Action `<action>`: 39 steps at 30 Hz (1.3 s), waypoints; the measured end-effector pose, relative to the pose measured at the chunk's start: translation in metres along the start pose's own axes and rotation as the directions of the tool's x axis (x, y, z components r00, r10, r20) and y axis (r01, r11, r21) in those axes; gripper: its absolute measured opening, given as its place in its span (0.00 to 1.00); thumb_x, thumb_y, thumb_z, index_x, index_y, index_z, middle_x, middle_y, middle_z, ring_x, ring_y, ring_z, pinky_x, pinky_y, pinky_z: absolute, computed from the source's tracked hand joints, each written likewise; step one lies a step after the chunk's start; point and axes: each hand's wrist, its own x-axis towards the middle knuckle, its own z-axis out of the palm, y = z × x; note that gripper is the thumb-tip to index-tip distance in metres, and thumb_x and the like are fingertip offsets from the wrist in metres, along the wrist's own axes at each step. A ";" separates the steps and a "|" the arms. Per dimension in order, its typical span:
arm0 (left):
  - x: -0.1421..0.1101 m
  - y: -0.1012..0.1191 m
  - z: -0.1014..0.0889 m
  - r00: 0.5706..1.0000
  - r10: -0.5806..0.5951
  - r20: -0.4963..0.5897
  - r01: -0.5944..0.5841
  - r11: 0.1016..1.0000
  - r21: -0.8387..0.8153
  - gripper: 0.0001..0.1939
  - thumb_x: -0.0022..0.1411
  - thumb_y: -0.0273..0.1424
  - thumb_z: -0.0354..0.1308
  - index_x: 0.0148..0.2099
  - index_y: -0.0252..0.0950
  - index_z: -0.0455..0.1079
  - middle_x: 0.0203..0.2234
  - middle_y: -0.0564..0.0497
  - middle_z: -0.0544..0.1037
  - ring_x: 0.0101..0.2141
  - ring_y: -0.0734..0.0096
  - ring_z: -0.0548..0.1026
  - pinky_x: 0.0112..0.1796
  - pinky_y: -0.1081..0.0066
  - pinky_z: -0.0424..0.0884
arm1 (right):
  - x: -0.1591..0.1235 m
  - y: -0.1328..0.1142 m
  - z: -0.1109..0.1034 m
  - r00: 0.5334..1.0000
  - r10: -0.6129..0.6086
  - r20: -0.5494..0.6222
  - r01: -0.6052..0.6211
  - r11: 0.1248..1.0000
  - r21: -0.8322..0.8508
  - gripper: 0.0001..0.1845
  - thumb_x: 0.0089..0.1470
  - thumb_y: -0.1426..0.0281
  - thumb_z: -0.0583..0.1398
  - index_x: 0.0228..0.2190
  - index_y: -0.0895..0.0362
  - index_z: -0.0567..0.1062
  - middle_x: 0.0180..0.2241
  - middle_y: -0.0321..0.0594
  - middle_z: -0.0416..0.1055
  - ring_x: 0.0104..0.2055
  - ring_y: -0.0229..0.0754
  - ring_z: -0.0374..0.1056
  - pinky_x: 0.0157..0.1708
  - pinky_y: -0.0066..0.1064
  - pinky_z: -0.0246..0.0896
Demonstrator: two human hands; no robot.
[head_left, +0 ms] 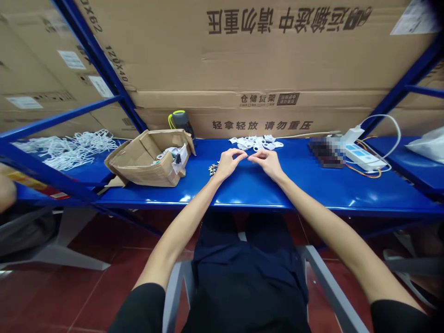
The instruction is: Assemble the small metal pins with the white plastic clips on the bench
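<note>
- Over the blue tabletop (249, 187), your two hands come close together, fingertips facing; the tips lie so near each other that you cannot tell whether they touch
- At your left hand (228, 163), thumb and forefinger form a narrow pinch; whether a piece sits between them is too small to tell
- At your right hand (268, 162), the fingers bend toward the thumb, likewise narrow; you cannot tell whether they grip anything
- Just beyond your fingers, white pieces (257, 140) lie in a loose spread, some with round holes; they rest on the tabletop near the cardboard panel (260, 55)
- Just beside your left hand, on its outer side, small metal-coloured pieces (212, 170) lie in a little heap
- Farther to your left stands an open cardboard box (138, 169) with mixed bits inside; a dark bottle (183, 124) with a yellow-green rim stands behind it
- Well to your right, a white power strip (364, 157) lies with a charger (354, 135) and cable at it; a dark, pixelated item (326, 155) lies next to them
- Past the blue post on your left, white wire-like pieces (76, 148) lie in a tangled pile
</note>
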 end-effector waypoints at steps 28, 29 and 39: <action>0.000 -0.012 0.004 0.994 0.101 -0.034 -0.101 0.995 0.010 0.08 0.74 0.35 0.65 0.45 0.39 0.83 0.43 0.48 0.87 0.44 0.60 0.80 0.53 0.61 0.74 | 0.011 0.012 -0.005 0.994 -0.015 -0.106 0.022 0.998 0.059 0.29 0.39 0.47 0.79 0.36 0.55 0.88 0.38 0.45 0.86 0.40 0.54 0.81 0.45 0.45 0.79; 0.001 -0.012 0.005 0.994 0.094 -0.047 -0.094 0.996 0.002 0.08 0.74 0.35 0.65 0.44 0.39 0.83 0.43 0.48 0.87 0.44 0.60 0.80 0.53 0.61 0.74 | 0.011 0.011 -0.005 0.994 -0.015 -0.105 0.022 0.998 0.060 0.29 0.39 0.47 0.79 0.36 0.55 0.88 0.37 0.45 0.86 0.38 0.53 0.81 0.44 0.45 0.79; 0.001 -0.012 0.006 0.994 0.088 -0.070 -0.091 0.995 -0.030 0.06 0.73 0.34 0.66 0.43 0.39 0.83 0.42 0.48 0.88 0.42 0.61 0.81 0.51 0.62 0.75 | 0.007 0.007 -0.005 0.998 0.014 -0.060 -0.008 0.995 0.100 0.27 0.41 0.49 0.80 0.36 0.55 0.89 0.32 0.43 0.85 0.35 0.50 0.79 0.40 0.41 0.76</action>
